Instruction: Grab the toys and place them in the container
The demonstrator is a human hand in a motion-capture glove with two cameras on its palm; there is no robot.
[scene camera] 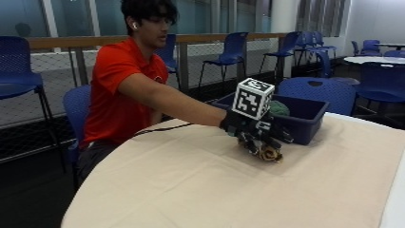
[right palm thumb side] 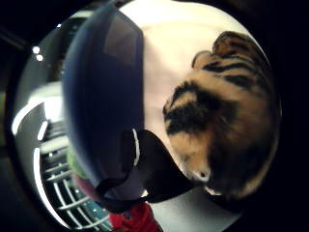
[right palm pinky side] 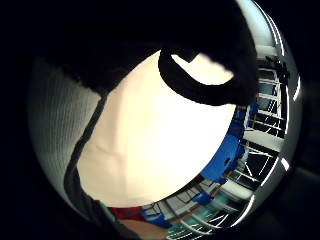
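Toys are the business at this table, and one of them, a plush tiger (scene camera: 271, 153) with orange and black stripes, lies on the cream tablecloth (scene camera: 208, 190) just in front of the dark blue bin (scene camera: 308, 118). The gloved right hand (scene camera: 256, 129) is on top of it, arm stretched out across the table, fingers (scene camera: 263, 142) curled down around the tiger's body so that only its lower end shows beneath them. Whether the toy is lifted clear of the cloth or still resting on it cannot be told from the outside view.

From the thumb side of the palm, the tiger (right palm thumb side: 227, 116) fills a large part of the picture, its striped fur close against the hand, with the bin's blue wall (right palm thumb side: 104, 96) right beside it and pale cloth between the two. From the little finger side, mostly bare tablecloth (right palm pinky side: 155, 140) shows, with a black strap of the glove curving over it.

Inside the bin, something green (scene camera: 278, 108) sits near the edge closest to the hand. The person wears a red shirt (scene camera: 117, 90) and sits at the table's far side, with blue chairs (scene camera: 231, 50) behind.
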